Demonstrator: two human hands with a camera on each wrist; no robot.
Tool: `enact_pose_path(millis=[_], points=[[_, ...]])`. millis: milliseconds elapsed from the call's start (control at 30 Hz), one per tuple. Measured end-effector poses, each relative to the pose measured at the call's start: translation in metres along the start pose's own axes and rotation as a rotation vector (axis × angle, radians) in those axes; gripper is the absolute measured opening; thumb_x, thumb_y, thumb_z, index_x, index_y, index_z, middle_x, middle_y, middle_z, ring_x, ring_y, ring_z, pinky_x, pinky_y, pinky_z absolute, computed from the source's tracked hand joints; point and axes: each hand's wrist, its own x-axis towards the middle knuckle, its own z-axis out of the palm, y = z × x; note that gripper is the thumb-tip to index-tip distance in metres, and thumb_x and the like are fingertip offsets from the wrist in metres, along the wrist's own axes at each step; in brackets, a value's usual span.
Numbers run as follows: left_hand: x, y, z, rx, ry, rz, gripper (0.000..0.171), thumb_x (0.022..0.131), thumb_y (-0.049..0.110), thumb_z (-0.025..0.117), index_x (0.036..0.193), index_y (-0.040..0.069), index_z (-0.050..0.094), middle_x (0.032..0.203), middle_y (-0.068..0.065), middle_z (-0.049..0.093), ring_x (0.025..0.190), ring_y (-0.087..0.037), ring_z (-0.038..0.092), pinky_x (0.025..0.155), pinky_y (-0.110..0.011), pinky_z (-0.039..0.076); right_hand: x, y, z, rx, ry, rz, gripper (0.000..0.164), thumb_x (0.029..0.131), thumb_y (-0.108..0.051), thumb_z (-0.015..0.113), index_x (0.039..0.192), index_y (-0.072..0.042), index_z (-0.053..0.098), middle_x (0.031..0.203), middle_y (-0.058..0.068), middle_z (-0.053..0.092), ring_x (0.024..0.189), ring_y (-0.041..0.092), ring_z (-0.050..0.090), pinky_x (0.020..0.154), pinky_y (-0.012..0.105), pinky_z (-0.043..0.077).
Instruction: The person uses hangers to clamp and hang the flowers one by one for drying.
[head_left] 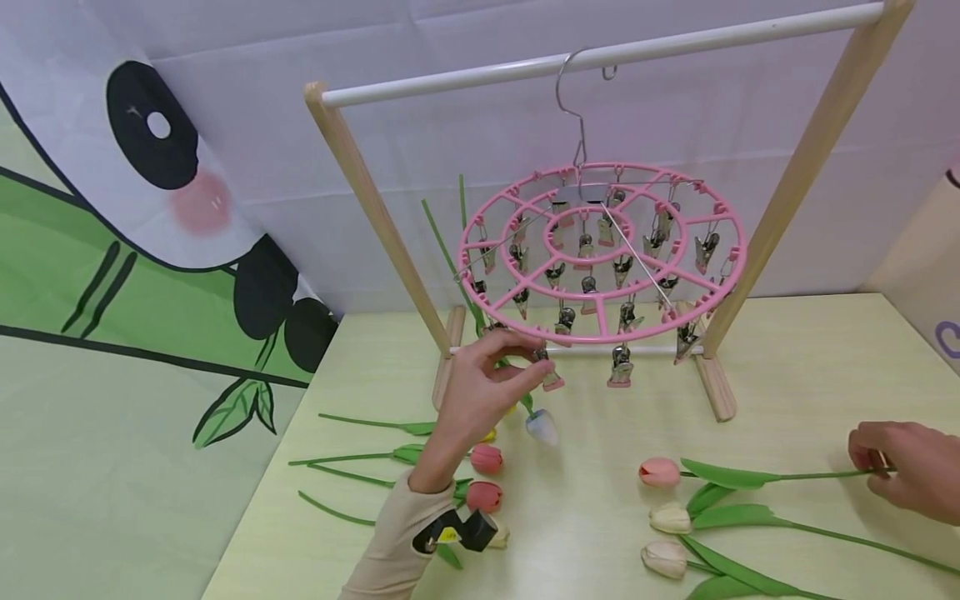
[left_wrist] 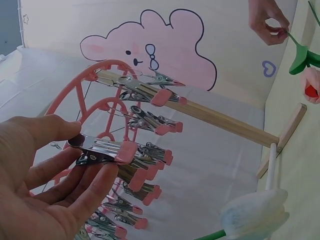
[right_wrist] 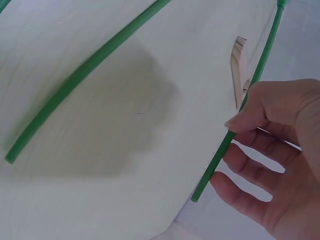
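Note:
My left hand (head_left: 487,379) pinches a metal clip (left_wrist: 107,147) with pink tips, between thumb and fingers. That clip belongs to the round pink hanger (head_left: 600,337), which hangs by a hook from a rack bar. My right hand (head_left: 911,467) pinches the green stem (right_wrist: 220,152) of a pink artificial tulip (head_left: 660,472) near the stem's end. In the head view, the flower head points left. A pale blue-white tulip (head_left: 542,427) hangs head down just behind my left hand; its stem rises through the hanger's left side. The clip holding it is hidden.
Two white tulips (head_left: 670,517) lie at the right front. Several red, yellow and white tulips (head_left: 486,497) lie on the left, partly behind my left forearm. The wooden rack (head_left: 806,179) stands on the pale table (head_left: 585,517). Several other clips (head_left: 620,367) dangle from the hanger.

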Motion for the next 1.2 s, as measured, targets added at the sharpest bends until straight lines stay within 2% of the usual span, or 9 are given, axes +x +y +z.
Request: enact_pose_path(millis=[400, 733, 1067, 1200], points=[[0.004, 0.001, 0.001, -0.02, -0.031, 0.034, 0.026, 0.083, 0.003, 0.071, 0.108, 0.001, 0.066, 0.102, -0.013, 0.061, 0.09, -0.023, 0.062, 0.076, -0.034, 0.057, 0.003, -0.02, -0.023, -0.006, 0.251, -0.117, 0.042, 0.046, 0.003, 0.071, 0.065, -0.024, 0.045, 0.066, -0.022, 0.033, 0.058, -0.004, 0.029, 0.047, 0.019, 0.025], [0.005, -0.001, -0.004, 0.015, -0.05, 0.039, 0.026, 0.083, 0.006, 0.072, 0.108, 0.003, 0.066, 0.101, -0.007, 0.062, 0.09, -0.02, 0.061, 0.075, -0.034, 0.058, 0.005, -0.035, -0.038, -0.029, 0.335, -0.12, 0.042, 0.046, 0.002, 0.067, 0.066, -0.028, 0.044, 0.067, -0.024, 0.032, 0.061, -0.004, 0.031, 0.047, 0.018, 0.024], [0.004, -0.001, -0.004, 0.002, -0.05, 0.054, 0.025, 0.083, 0.005, 0.072, 0.107, 0.005, 0.067, 0.102, -0.007, 0.062, 0.09, -0.021, 0.061, 0.074, -0.034, 0.058, 0.01, -0.049, -0.057, -0.045, 0.424, -0.174, 0.039, 0.045, 0.002, 0.063, 0.066, -0.027, 0.048, 0.068, -0.023, 0.036, 0.063, -0.003, 0.035, 0.044, 0.017, 0.024], [0.003, -0.002, -0.004, -0.005, -0.05, 0.053, 0.024, 0.083, 0.004, 0.071, 0.107, 0.005, 0.067, 0.102, -0.006, 0.062, 0.089, -0.02, 0.061, 0.075, -0.035, 0.058, 0.014, -0.055, -0.063, -0.037, 0.483, -0.227, 0.036, 0.045, 0.0, 0.06, 0.067, -0.026, 0.049, 0.068, -0.023, 0.038, 0.063, -0.002, 0.038, 0.042, 0.015, 0.023]])
